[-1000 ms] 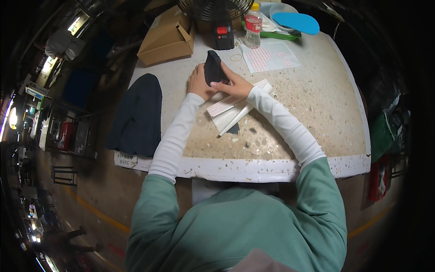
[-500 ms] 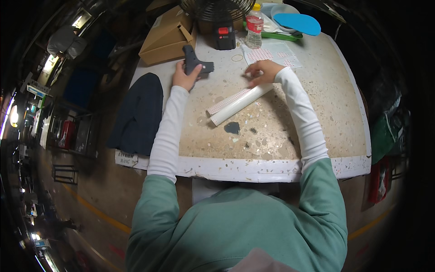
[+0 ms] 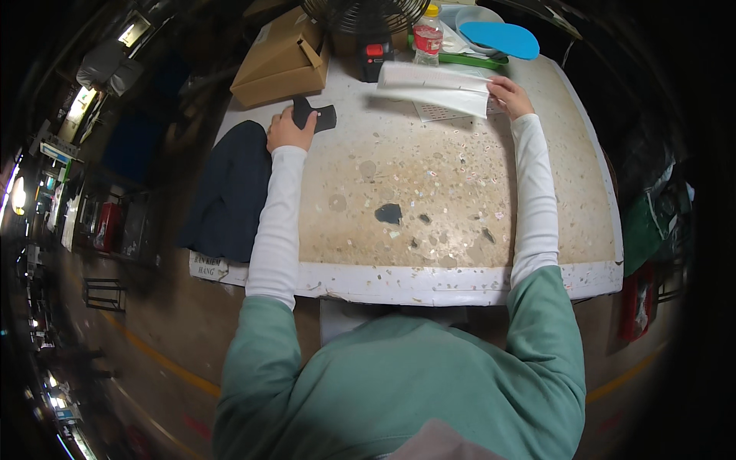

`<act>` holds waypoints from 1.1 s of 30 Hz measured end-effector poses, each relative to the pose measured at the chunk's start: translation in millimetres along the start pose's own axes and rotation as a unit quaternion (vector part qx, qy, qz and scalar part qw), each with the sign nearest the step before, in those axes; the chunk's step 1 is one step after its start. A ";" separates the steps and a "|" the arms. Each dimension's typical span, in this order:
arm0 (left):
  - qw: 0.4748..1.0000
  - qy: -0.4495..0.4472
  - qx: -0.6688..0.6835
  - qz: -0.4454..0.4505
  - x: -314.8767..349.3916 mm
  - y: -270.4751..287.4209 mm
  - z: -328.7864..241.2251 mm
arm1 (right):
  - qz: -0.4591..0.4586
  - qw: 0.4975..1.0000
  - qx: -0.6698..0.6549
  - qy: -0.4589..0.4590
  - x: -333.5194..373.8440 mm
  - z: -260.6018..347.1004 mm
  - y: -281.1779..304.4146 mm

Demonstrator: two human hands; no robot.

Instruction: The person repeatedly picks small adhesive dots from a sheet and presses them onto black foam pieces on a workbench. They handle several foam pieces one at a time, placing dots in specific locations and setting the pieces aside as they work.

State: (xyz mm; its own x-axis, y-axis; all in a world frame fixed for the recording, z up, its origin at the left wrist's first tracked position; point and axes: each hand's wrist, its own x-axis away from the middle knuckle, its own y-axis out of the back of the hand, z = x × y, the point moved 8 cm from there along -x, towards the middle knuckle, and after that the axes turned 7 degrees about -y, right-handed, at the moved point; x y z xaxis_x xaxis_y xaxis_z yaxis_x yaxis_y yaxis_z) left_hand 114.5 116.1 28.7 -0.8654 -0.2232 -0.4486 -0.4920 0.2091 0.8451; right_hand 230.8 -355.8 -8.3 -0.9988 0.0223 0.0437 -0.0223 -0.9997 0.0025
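My left hand (image 3: 287, 130) presses a black cut-out piece (image 3: 316, 116) onto the far-left tabletop (image 3: 429, 199), beside the cardboard box (image 3: 282, 57). My right hand (image 3: 512, 96) pinches white sheets (image 3: 437, 86), lifted at the far right.

A speckled stone desk (image 3: 460, 199) carries a cardboard box (image 3: 282, 60) just beyond the left hand (image 3: 290, 130), a dark cloth (image 3: 230, 192) outside it, and a bottle (image 3: 428, 34) between both hands
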 end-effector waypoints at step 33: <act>0.593 0.507 0.624 -0.038 214.9 99.0 198.5 | -0.286 0.848 0.260 0.363 40.7 11.9 -21.8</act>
State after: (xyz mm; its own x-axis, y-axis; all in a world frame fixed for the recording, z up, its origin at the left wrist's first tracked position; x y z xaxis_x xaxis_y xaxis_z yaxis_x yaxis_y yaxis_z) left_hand -139.0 277.9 -41.7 -0.6450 -0.6030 0.4695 -0.7612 0.5615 -0.3246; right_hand 191.2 -333.1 5.3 -0.5988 0.3077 -0.7395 -0.6789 -0.6848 0.2648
